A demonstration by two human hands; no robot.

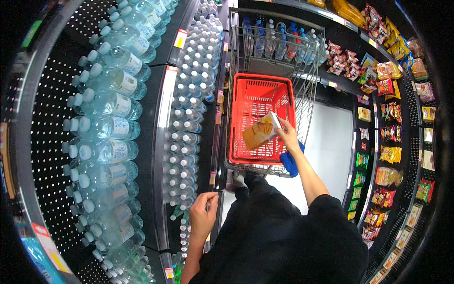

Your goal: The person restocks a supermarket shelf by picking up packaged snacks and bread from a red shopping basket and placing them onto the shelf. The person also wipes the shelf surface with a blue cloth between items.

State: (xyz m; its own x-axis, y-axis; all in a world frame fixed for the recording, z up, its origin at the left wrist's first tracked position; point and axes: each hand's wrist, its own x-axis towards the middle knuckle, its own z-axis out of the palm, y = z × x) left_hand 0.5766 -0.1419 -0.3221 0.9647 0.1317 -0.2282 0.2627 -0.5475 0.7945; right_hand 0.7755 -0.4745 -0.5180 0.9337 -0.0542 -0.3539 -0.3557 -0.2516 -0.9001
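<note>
My right hand (288, 135) grips one end of a carton (260, 132) with a yellow-brown picture on its side. The carton is tilted over a red plastic shopping basket (233, 117), whose slotted floor shows around it. That basket sits inside a metal wire shopping cart (312, 92) directly before me. A blue cloth (293, 164) hangs at the cart's near right corner, under my right wrist. My left hand (203, 214) is raised beside the left shelf, fingers curled together against the thumb; nothing shows in it.
Shelves of large water bottles (118, 127) and smaller white-capped bottles (188, 149) run along the left. More bottles (280, 42) stand beyond the basket. Packaged snacks (390, 154) fill the shelves on the right. White floor (328, 142) shows between the cart and those shelves.
</note>
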